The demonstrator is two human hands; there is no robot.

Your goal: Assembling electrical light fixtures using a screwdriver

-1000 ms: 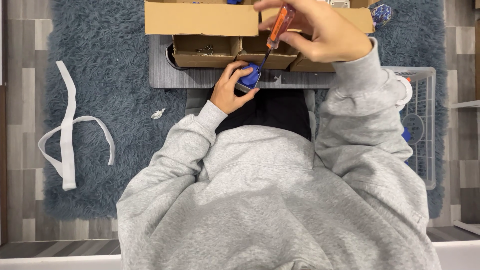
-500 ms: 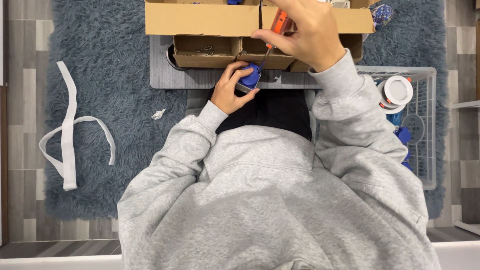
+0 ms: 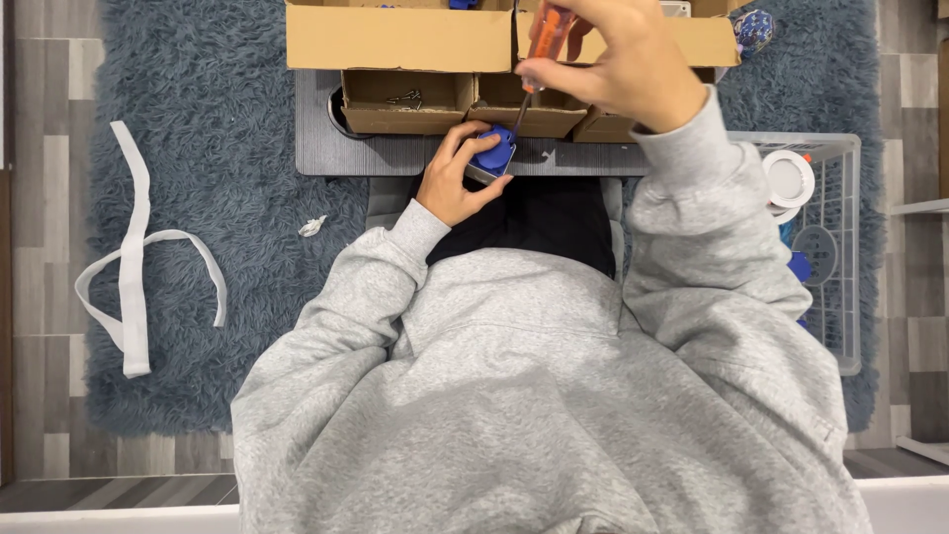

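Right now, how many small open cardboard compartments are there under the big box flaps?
3: the left compartment holding small metal bits, the middle compartment behind the screwdriver, the right compartment mostly hidden by the right hand. More may be hidden.

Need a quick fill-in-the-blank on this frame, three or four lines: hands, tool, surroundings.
1. The right hand grips a screwdriver with an ____ handle.
2. The left hand holds a small ____ part at the tray edge.
3. A white strap lies on the ____ rug.
4. The wire basket sits on the person's ____ side.

Missing words: orange; blue; blue-grey; right
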